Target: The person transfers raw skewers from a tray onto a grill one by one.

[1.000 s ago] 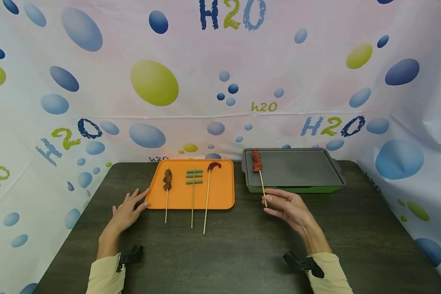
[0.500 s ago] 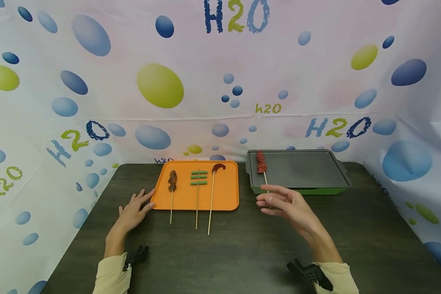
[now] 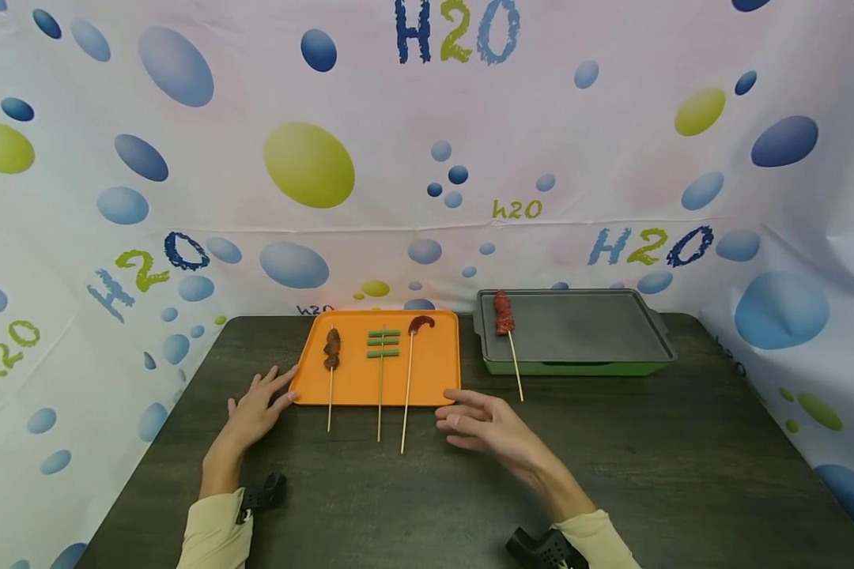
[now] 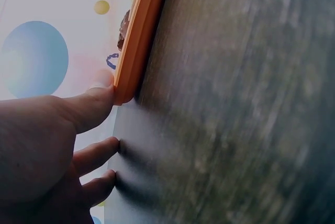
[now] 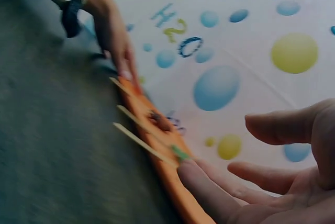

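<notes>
My left hand (image 3: pixel 252 409) lies at the left edge of the orange tray (image 3: pixel 352 387), its fingers spread. In the left wrist view its thumb touches the tray corner (image 4: pixel 128 80). On the tray lie a skewer of brown meat pieces (image 3: pixel 332 349), a skewer with green bean-like pieces (image 3: pixel 383 353) and a skewer with a dark red curled piece (image 3: pixel 420 322). My right hand (image 3: pixel 494 431) hovers by the tray's front right corner, fingers loosely extended, holding nothing. A skewer of red meat (image 3: pixel 504 314) rests on the grey griddle (image 3: pixel 591 328), its stick jutting over the front.
The griddle has a green base (image 3: pixel 598 369) and stands at the back right of the dark table (image 3: pixel 398 514). All the tray's skewer sticks overhang its front edge. A white printed curtain (image 3: pixel 384 158) hangs right behind the table.
My right hand has let go of the red meat skewer, leaving it on the griddle, and has moved left to the tray's front right corner. The left hand stays at the tray.
</notes>
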Tool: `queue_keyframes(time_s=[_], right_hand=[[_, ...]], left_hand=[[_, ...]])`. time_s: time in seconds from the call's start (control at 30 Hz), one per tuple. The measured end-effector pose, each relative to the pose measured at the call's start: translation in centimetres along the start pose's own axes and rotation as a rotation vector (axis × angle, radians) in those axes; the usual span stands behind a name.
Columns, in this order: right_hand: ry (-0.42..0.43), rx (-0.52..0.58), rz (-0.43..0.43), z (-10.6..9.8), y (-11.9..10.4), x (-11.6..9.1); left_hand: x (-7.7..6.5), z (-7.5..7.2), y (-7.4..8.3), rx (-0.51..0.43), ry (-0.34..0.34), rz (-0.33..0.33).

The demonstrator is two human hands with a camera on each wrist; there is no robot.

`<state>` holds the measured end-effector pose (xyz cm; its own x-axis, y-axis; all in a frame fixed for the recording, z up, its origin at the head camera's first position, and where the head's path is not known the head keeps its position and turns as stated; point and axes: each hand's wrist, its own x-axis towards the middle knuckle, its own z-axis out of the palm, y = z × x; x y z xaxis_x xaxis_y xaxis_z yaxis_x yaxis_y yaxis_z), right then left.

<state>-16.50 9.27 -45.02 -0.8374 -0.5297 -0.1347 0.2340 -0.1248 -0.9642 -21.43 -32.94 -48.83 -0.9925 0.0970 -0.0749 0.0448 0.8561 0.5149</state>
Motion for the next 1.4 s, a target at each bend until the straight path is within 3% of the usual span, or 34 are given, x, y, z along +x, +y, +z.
queue_keyframes(time_s=[0.27,0.5,0.77,1.03,1.4], right_hand=[[-0.029,0.117,0.097,2.3,2.6,1.7],[-0.011,0.332,0.162,3.1,4.2,2.9],[0.035,0.514,0.145,3.0,5.4,4.0],[0.156,0.498,0.097,2.2,5.6,4.3],[0.145,0.415,0.120,1.7,5.4,4.2]], left_hand=[[-0.1,-0.2,-0.5,0.007,0.002,0.001],[0.0,-0.3,-0.4,0.002,0.002,-0.008],[0.4,0.0,-0.2,-0.012,-0.009,-0.009],[0.6,-0.1,-0.1,-0.018,-0.015,-0.018],[0.2,0.1,-0.3,-0.042,0.011,0.011]])
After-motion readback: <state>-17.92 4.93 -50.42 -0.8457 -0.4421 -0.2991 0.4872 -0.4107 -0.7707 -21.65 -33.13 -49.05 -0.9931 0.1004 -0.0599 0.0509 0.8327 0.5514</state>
